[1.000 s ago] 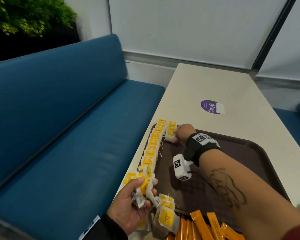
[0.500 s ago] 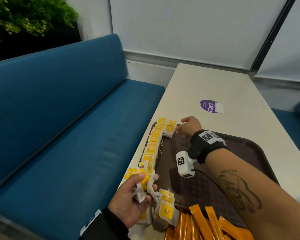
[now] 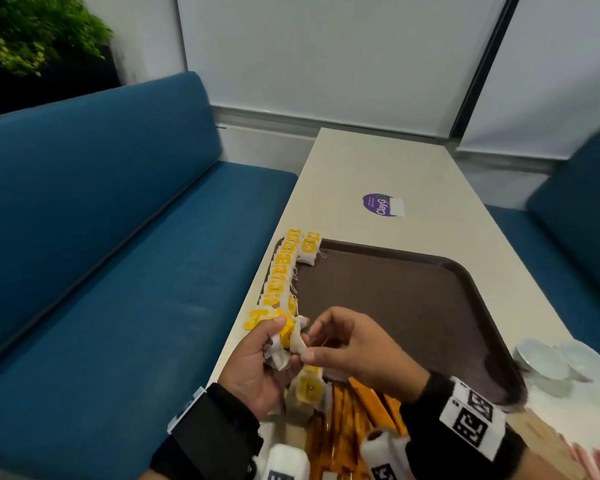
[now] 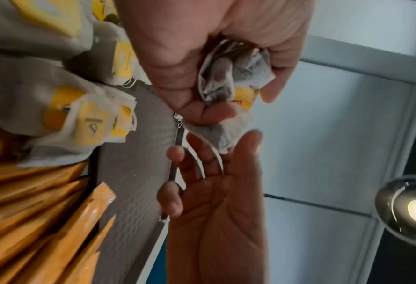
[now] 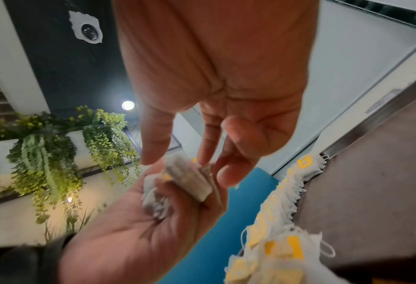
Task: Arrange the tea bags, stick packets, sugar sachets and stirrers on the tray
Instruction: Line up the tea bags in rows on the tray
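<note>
— Brown plastic, that tray (image 3: 413, 306)? Start with the head view.

— Yes, a brown tray on a pale surface (image 3: 378, 168). A row of tea bags (image 3: 281, 271) with yellow tags runs along the tray's left edge, and one more tea bag (image 3: 308, 250) sits beside the row at the far left corner. At the near edge the left hand (image 3: 257, 368) grips a bunch of tea bags (image 3: 284, 336), fingers curled round them. The right hand (image 3: 357, 348) is right against it, fingertips at the bunch.

— Anything else near?

— Orange stick packets (image 3: 357, 407) lie fanned at the tray's near edge, with loose tea bags (image 3: 307, 393) just left of them. Two pale dishes (image 3: 561, 365) stand off the tray's right edge; a purple sticker (image 3: 381, 204) lies towards the surface's far end.

— And the left wrist view?

— The left hand (image 4: 214, 48) is clenched on the crumpled bunch (image 4: 228, 80). One bag hangs below its fingers, touching the right hand (image 4: 216, 201), whose fingers (image 4: 175, 155) are loosely bent beneath it. Stick packets (image 4: 56, 221) and loose bags (image 4: 80, 119) lie to the left, on the tray (image 4: 138, 153).

— The right wrist view?

— The right hand's (image 5: 216, 86) thumb and fingers reach down to the bunch (image 5: 189, 180) in the left hand (image 5: 134, 230). I cannot tell whether they already pinch a bag. The row of bags (image 5: 289, 192) lines the tray (image 5: 372, 173) edge on the right.
</note>
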`<state>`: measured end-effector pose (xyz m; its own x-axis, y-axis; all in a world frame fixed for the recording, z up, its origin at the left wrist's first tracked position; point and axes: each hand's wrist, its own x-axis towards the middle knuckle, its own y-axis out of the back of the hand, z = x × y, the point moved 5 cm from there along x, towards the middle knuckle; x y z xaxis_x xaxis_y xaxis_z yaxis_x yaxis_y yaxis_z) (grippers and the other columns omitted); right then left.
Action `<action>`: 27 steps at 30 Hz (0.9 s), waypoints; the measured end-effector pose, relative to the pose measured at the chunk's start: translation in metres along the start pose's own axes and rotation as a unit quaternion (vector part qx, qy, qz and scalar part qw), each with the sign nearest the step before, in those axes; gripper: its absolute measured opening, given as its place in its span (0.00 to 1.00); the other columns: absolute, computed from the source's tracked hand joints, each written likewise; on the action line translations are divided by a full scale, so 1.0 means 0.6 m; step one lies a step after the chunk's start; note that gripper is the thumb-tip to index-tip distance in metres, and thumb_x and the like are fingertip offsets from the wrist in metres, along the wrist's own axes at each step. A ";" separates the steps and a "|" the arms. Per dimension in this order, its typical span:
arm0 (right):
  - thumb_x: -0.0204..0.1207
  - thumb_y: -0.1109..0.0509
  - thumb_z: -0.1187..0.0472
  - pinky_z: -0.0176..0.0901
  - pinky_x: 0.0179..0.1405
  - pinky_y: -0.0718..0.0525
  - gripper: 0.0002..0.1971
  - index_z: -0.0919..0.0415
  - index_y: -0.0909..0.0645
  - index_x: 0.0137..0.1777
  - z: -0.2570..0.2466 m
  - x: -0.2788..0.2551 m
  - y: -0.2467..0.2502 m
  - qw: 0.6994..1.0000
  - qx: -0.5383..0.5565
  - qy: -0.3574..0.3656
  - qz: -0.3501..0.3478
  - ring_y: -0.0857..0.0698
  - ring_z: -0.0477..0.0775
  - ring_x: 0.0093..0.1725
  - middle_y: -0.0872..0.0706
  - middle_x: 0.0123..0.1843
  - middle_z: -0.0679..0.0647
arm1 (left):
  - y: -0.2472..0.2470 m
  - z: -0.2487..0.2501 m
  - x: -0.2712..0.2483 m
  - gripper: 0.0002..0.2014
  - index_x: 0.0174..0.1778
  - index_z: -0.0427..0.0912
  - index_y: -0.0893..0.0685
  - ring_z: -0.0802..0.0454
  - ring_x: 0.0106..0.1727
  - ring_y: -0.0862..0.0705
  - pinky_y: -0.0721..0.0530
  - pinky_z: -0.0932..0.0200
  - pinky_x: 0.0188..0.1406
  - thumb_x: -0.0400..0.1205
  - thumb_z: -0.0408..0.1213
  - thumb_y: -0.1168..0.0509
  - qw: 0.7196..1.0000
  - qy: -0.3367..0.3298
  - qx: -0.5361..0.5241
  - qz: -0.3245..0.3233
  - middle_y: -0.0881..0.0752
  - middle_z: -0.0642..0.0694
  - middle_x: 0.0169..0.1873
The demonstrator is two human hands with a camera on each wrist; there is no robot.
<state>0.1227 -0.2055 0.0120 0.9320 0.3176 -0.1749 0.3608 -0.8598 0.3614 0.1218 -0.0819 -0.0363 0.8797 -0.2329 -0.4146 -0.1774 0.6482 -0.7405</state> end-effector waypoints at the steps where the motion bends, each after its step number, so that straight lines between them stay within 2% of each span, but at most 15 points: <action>1: 0.63 0.17 0.59 0.41 0.43 0.14 0.14 0.57 0.18 0.45 0.003 -0.009 -0.005 1.000 0.003 0.007 0.027 0.14 0.47 0.41 0.11 0.42 0.52 | -0.004 -0.005 -0.004 0.21 0.53 0.28 0.17 0.50 0.26 0.14 0.16 0.62 0.21 0.67 0.36 0.35 1.000 -0.002 0.004 -0.003 0.15 0.36 0.35; 4: 0.64 0.17 0.62 0.40 0.38 0.15 0.12 0.57 0.19 0.41 0.011 -0.024 -0.014 0.994 0.009 0.018 0.109 0.14 0.49 0.37 0.11 0.39 0.55 | -0.009 -0.016 -0.010 0.25 0.61 0.31 0.20 0.51 0.26 0.14 0.14 0.61 0.24 0.66 0.33 0.34 1.000 -0.015 0.006 -0.007 0.14 0.38 0.38; 6: 0.67 0.20 0.64 0.46 0.39 0.13 0.09 0.57 0.18 0.39 0.013 -0.034 -0.013 0.989 0.004 0.021 0.147 0.12 0.52 0.36 0.10 0.38 0.57 | -0.008 -0.019 -0.014 0.31 0.68 0.32 0.22 0.49 0.33 0.12 0.12 0.58 0.30 0.66 0.33 0.33 1.000 -0.018 0.012 -0.007 0.14 0.37 0.45; 8: 0.68 0.21 0.64 0.46 0.39 0.13 0.08 0.55 0.18 0.38 0.011 -0.042 -0.011 0.986 -0.004 0.020 0.164 0.12 0.51 0.37 0.11 0.36 0.55 | -0.006 -0.017 -0.018 0.33 0.70 0.33 0.24 0.46 0.40 0.11 0.10 0.54 0.34 0.66 0.34 0.32 1.000 -0.013 0.018 -0.013 0.14 0.34 0.51; 10: 0.69 0.23 0.65 0.39 0.38 0.15 0.05 0.57 0.17 0.39 0.008 -0.049 -0.010 0.985 -0.025 0.019 0.168 0.14 0.46 0.36 0.12 0.37 0.55 | -0.006 -0.015 -0.022 0.32 0.69 0.33 0.24 0.44 0.41 0.11 0.10 0.52 0.35 0.66 0.34 0.32 0.999 -0.013 0.027 -0.022 0.13 0.34 0.51; 12: 0.71 0.24 0.67 0.29 0.32 0.19 0.03 0.60 0.16 0.40 0.002 -0.055 -0.009 0.985 -0.034 0.018 0.169 0.18 0.38 0.32 0.14 0.36 0.53 | -0.003 -0.011 -0.024 0.28 0.66 0.33 0.22 0.45 0.38 0.11 0.10 0.48 0.36 0.67 0.32 0.33 0.999 -0.023 0.021 -0.027 0.12 0.36 0.45; 15: 0.73 0.27 0.70 0.26 0.28 0.20 0.03 0.64 0.18 0.41 0.004 -0.060 -0.004 0.985 0.032 0.002 0.170 0.19 0.34 0.28 0.16 0.34 0.52 | 0.003 -0.008 -0.026 0.23 0.59 0.34 0.20 0.45 0.39 0.11 0.10 0.47 0.36 0.66 0.33 0.32 0.999 -0.020 0.026 -0.020 0.12 0.37 0.43; 17: 0.74 0.29 0.71 0.29 0.29 0.18 0.03 0.64 0.19 0.42 0.009 -0.061 -0.003 0.981 0.091 -0.017 0.168 0.16 0.37 0.30 0.15 0.36 0.53 | 0.006 -0.008 -0.029 0.22 0.57 0.33 0.19 0.47 0.37 0.11 0.10 0.51 0.33 0.66 0.33 0.32 0.999 -0.018 0.038 -0.022 0.12 0.38 0.42; 20: 0.75 0.30 0.71 0.43 0.37 0.14 0.03 0.64 0.20 0.45 0.017 -0.060 -0.008 0.975 0.146 -0.039 0.162 0.13 0.52 0.38 0.12 0.41 0.59 | 0.009 -0.011 -0.036 0.13 0.49 0.34 0.18 0.50 0.33 0.11 0.11 0.53 0.32 0.69 0.32 0.33 0.998 -0.017 0.054 -0.028 0.11 0.41 0.36; 22: 0.75 0.31 0.72 0.50 0.40 0.14 0.05 0.63 0.22 0.46 0.020 -0.057 -0.011 0.971 0.168 -0.048 0.164 0.13 0.56 0.39 0.12 0.41 0.60 | 0.010 -0.011 -0.042 0.12 0.47 0.34 0.18 0.50 0.31 0.12 0.12 0.53 0.32 0.69 0.32 0.33 0.998 -0.018 0.061 -0.027 0.12 0.42 0.33; 23: 0.76 0.32 0.73 0.49 0.38 0.14 0.06 0.63 0.23 0.46 0.021 -0.054 -0.010 0.969 0.175 -0.051 0.168 0.13 0.54 0.37 0.12 0.40 0.59 | 0.013 -0.010 -0.042 0.14 0.48 0.34 0.17 0.50 0.31 0.12 0.11 0.53 0.31 0.67 0.33 0.32 0.997 -0.020 0.065 -0.020 0.12 0.42 0.34; 25: 0.77 0.34 0.75 0.36 0.30 0.15 0.07 0.62 0.23 0.46 0.025 -0.047 -0.003 0.968 0.165 -0.054 0.183 0.13 0.45 0.33 0.12 0.39 0.56 | 0.020 -0.007 -0.042 0.17 0.50 0.34 0.17 0.48 0.34 0.11 0.11 0.54 0.31 0.66 0.34 0.32 0.998 -0.023 0.062 -0.007 0.12 0.40 0.37; 27: 0.76 0.33 0.75 0.29 0.28 0.18 0.08 0.62 0.22 0.45 0.024 -0.035 0.010 0.969 0.143 -0.054 0.196 0.14 0.40 0.32 0.13 0.39 0.55 | 0.027 -0.002 -0.043 0.15 0.50 0.35 0.18 0.46 0.35 0.10 0.11 0.55 0.29 0.69 0.33 0.32 0.998 -0.024 0.052 0.004 0.11 0.40 0.38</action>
<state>0.1050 -0.2232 0.0048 0.9806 -0.0868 -0.1756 -0.0598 -0.9863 0.1536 0.0958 -0.0666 -0.0382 0.8991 -0.1938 -0.3925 -0.1397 0.7228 -0.6768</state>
